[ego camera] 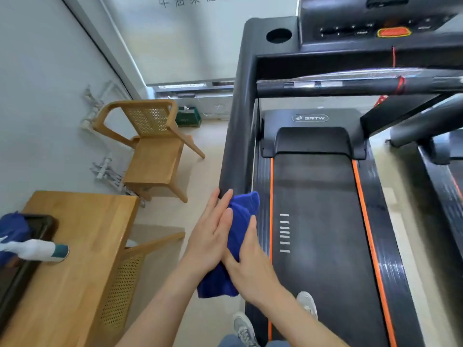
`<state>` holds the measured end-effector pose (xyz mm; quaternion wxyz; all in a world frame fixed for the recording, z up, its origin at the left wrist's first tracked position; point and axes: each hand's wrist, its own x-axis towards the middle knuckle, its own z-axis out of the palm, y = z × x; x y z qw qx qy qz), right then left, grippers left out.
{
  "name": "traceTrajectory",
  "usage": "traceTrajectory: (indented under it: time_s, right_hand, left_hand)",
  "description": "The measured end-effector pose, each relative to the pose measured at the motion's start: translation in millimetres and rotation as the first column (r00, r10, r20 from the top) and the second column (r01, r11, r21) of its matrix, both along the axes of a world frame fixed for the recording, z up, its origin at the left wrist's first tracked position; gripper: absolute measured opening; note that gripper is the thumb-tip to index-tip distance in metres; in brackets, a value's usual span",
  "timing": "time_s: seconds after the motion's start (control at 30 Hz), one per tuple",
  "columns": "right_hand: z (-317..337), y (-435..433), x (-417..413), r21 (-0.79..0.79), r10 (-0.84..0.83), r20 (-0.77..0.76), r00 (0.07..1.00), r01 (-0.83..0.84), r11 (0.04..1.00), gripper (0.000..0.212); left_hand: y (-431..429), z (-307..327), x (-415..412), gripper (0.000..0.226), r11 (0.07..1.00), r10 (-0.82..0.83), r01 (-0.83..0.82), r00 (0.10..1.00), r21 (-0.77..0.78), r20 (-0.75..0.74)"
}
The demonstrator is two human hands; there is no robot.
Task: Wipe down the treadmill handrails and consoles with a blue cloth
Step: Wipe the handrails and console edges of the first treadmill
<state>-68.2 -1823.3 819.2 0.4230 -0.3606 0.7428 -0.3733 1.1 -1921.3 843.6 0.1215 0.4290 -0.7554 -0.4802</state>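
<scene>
A blue cloth point(241, 214) is pressed between my two palms at the near end of the treadmill's left handrail point(236, 136). My left hand point(211, 236) lies flat against the cloth's left side, fingertips touching the rail end. My right hand point(250, 261) lies flat on the cloth's right side. The cloth's lower end hangs below my wrists. The black handrail runs up to the console point(370, 23), which has a cup hole point(278, 35) and a red button point(393, 32). A front crossbar point(350, 86) spans under the console.
A wooden table point(82, 259) at left holds a white spray bottle point(37, 249), a dark tray point(15, 279) and another blue cloth point(12, 226). Wooden chairs point(152, 149) stand by the wall. A second treadmill point(441, 151) is at right. My shoes point(307, 303) rest near the belt point(315, 221).
</scene>
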Motion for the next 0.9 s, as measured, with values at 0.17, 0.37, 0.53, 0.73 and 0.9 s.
traceTrajectory:
  time_s: [0.17, 0.37, 0.53, 0.73, 0.9]
  right_hand:
    - [11.7, -52.4, -23.5, 0.021, -0.277, 0.196, 0.941, 0.279, 0.96, 0.084]
    - [14.0, -94.9, -53.9, -0.036, -0.378, 0.251, 0.891, 0.399, 0.916, 0.086]
    - [8.8, -39.0, 9.9, 0.049, -0.393, 0.137, 0.909, 0.39, 0.92, 0.09]
    - [3.1, -95.9, -33.7, 0.057, -0.431, 0.098, 0.897, 0.427, 0.902, 0.1]
    - [-2.4, -186.1, -117.0, 0.05, -0.434, 0.107, 0.895, 0.431, 0.901, 0.099]
  left_hand:
    - [-11.2, 4.8, 7.8, 0.038, 0.996, -0.005, 0.016, 0.992, 0.09, -0.125]
    - [-29.6, 8.2, 6.0, 0.047, 0.97, 0.016, 0.015, 0.992, 0.243, -0.126]
    - [-50.7, 14.4, -28.0, 0.045, 0.977, 0.064, -0.066, 0.998, 0.201, 0.017]
    - [-82.1, 17.3, -68.3, 0.04, 0.955, 0.141, -0.146, 0.989, 0.259, 0.038]
    - [-124.2, 23.2, -121.1, 0.026, 0.944, 0.228, -0.214, 0.973, 0.253, -0.029]
